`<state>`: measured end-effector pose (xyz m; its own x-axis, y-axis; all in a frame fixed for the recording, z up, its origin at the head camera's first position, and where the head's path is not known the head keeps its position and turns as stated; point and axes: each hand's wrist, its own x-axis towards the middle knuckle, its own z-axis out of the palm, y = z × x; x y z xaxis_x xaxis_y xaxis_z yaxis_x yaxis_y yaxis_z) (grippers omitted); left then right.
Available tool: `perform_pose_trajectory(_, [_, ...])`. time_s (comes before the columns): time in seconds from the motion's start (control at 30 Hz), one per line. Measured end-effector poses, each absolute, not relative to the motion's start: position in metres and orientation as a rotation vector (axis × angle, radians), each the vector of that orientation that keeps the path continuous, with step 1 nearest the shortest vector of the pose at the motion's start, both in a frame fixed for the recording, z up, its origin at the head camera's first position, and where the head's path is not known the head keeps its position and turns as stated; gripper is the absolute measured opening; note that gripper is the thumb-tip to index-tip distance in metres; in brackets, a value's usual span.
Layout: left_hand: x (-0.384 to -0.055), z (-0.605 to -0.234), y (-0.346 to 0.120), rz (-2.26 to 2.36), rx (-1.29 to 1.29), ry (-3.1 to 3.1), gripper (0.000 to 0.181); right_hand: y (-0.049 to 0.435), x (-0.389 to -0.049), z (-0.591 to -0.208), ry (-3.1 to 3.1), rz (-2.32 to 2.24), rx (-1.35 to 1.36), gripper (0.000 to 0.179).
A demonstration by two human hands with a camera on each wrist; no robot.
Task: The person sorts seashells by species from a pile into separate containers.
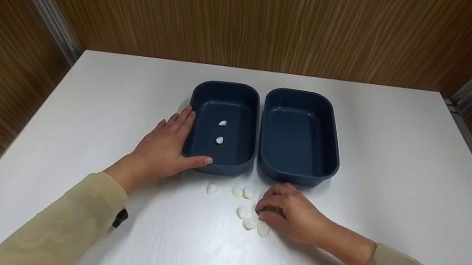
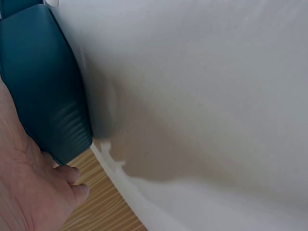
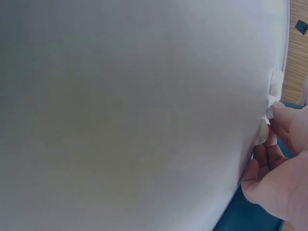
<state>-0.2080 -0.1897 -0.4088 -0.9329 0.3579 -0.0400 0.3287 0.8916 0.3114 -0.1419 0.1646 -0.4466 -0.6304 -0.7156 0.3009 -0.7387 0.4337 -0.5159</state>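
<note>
My left hand [image 1: 164, 147] rests against the left dark blue tray [image 1: 229, 171], its fingers straight along the outer side and its thumb over the near rim. Two small white shells [image 1: 220, 140] lie on that tray's floor. Just in front of the right tray [image 1: 295, 179], my right hand [image 1: 292, 214] is down at the tabletop with fingers curled and fingertips close together. Beside its thumb are loose white shells [image 1: 263, 229]. In the right wrist view a ribbed shell [image 3: 262, 133] shows right at the fingertips; I cannot tell whether they pinch it.
Several more shells [image 1: 237, 192] lie scattered on the white table [image 1: 179, 243] in front of the trays. Both trays stand side by side, the right one with a bare floor. Wood-grain panels [image 1: 265, 17] enclose the table at the back and sides.
</note>
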Motion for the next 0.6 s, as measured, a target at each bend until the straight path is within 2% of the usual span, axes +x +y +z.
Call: perform_pose_trajectory(0.6, [-0.2085,-0.4096,-0.1903,0.475,0.548,2.963,0.127,0.1648,-0.1409,-0.4407,-2.716,0.936,1.267,0.014])
